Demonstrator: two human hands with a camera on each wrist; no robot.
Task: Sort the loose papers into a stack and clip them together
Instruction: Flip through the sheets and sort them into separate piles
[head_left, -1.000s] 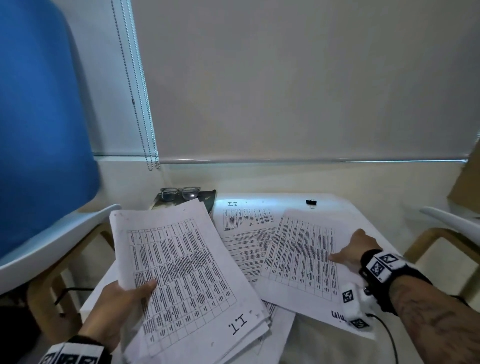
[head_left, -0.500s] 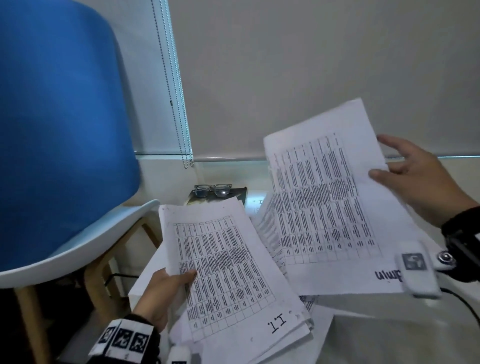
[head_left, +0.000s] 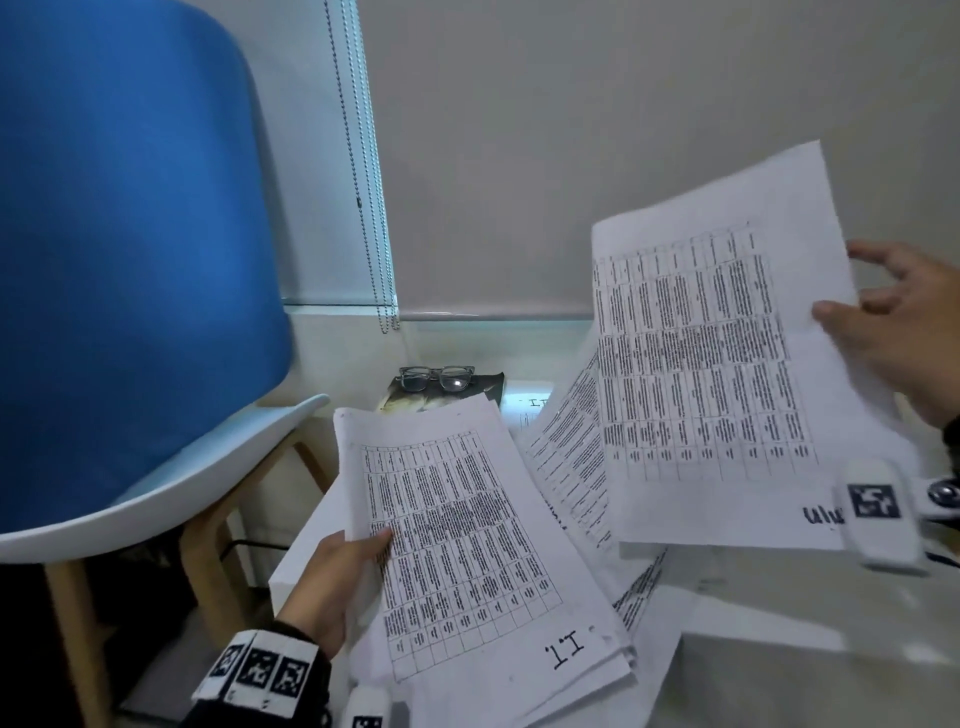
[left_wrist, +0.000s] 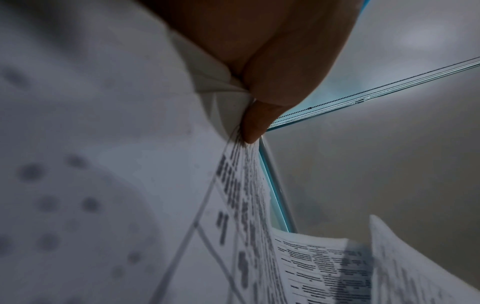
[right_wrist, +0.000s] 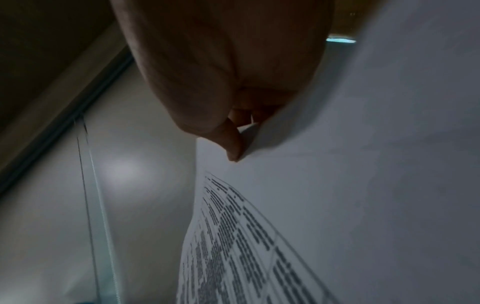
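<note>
So the left hand (head_left: 332, 582) is gripping a stack (head_left: 467, 545) of printed sheets by its left edge, thumb on top of the table print and the rest of the fingers hidden underneath, and the top page has "I.I" handwritten near the bottom corner. The stack sits tilted over the left part of the white table (head_left: 810, 670), and its lower edge overlaps a few loose pages (head_left: 571, 467) still spread on the surface. In the left wrist view the thumb (left_wrist: 253, 123) pinches the paper edges tight, with the sheets creased right there. The right hand (head_left: 898, 332) holds 1 sheet (head_left: 717, 374) up in the air off to the right, well clear of the stack, thumb pressed on the printed side near the right edge and the other fingers behind it; the right wrist view shows the same pinch on the margin. That sheet is nearly upright, tilted a bit, with some black handwriting at its bottom right corner partly covered by the wrist camera. At the far end of the table there's a pair of glasses (head_left: 436, 376) lying on a dark book (head_left: 488, 387). A blue chair (head_left: 130, 249) with wooden legs stands to the left, and a bead chain (head_left: 363, 171) hangs beside the closed blind (head_left: 597, 130) behind it all.
</note>
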